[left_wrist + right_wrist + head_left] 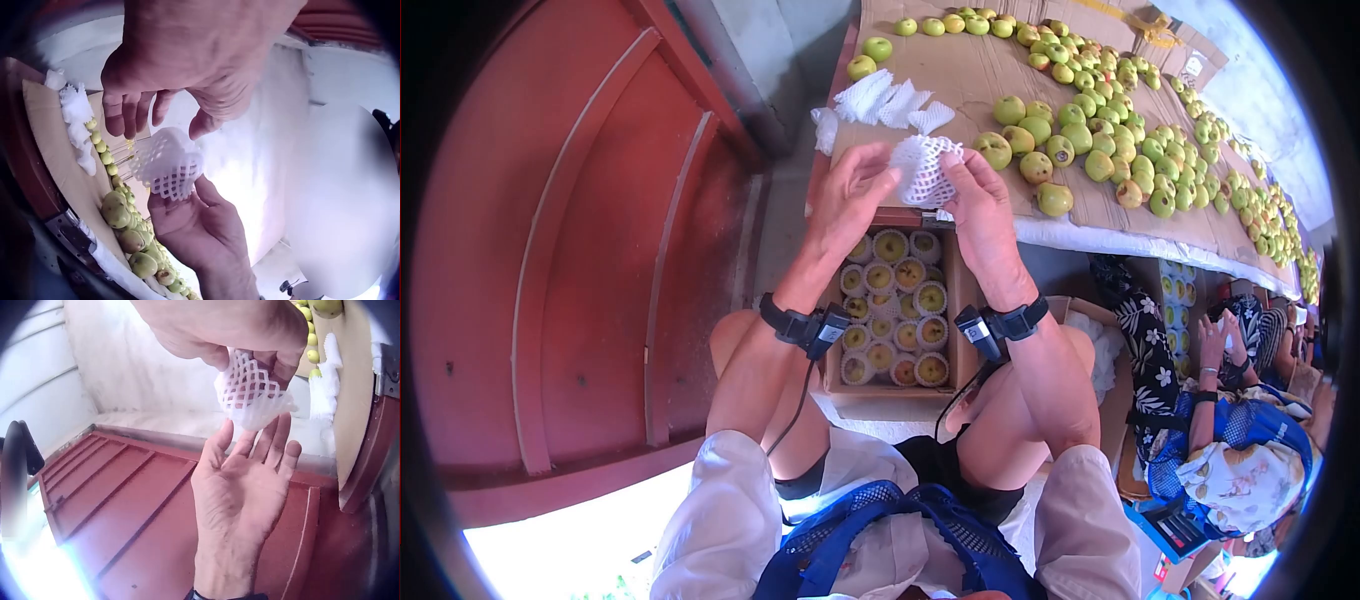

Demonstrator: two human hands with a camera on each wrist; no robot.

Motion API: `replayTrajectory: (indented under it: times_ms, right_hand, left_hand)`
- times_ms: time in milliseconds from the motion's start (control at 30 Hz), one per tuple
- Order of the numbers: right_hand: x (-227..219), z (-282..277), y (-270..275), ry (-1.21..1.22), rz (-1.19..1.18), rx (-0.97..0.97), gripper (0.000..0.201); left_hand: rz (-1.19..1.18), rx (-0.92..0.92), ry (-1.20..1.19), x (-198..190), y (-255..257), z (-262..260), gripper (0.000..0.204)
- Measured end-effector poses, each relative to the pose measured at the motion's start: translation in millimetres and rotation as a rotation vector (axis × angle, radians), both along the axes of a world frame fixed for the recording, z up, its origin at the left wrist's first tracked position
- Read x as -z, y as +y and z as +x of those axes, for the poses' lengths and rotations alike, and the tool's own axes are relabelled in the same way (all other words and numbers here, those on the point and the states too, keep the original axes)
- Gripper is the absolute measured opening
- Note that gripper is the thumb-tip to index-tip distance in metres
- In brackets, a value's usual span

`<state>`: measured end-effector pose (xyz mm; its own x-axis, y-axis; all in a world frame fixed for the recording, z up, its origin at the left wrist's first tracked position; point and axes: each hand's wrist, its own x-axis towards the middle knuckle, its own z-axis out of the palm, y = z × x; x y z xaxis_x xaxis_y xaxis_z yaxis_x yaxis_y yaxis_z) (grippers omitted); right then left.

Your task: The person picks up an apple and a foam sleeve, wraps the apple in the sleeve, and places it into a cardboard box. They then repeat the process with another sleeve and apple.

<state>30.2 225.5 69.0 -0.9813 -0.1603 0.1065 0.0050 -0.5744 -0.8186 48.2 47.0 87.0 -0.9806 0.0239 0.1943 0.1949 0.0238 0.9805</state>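
A white foam net sleeve (pixel 926 172) hangs between my two hands above the table's near edge. My right hand (pixel 982 205) pinches the sleeve's rim between thumb and fingers. Through the mesh (pixel 247 387), in the right wrist view, skin shows rather than fruit. At the sleeve's other end, my left hand (pixel 848 195) has its fingers loosely spread; in the right wrist view its palm (pixel 240 487) faces up, with the fingertips right at the foam. Below both hands stands a cardboard box (pixel 834 378) of apples (pixel 881 276) in foam nets.
Loose green apples (pixel 1090 130) cover much of the cardboard-topped table (pixel 960 85). More foam nets (pixel 885 100) lie at its left corner. A red metal door (pixel 590 250) is at left. To the right sits another person (pixel 1240 460) beside a second box of apples (pixel 1177 300).
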Motion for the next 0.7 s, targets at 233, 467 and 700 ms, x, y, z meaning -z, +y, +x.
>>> replayTrajectory:
  times_ms: [233,467,700]
  right_hand:
    - [-11.5,15.5,-10.0,0.175,0.275,-0.022,0.02]
    - [-31.1,27.6,-6.9,0.349,0.36,0.209,0.017]
    - [-17.0,24.8,-3.6,0.421,0.587,0.214,0.017]
  left_hand:
    - [-0.247,-0.085,0.024,11.1,-3.5,-7.2,0.025]
    - [0.231,-0.063,-0.091,21.4,-18.8,-18.4,0.027]
    - [0.45,0.114,-0.002,14.3,-19.0,-13.6,0.028]
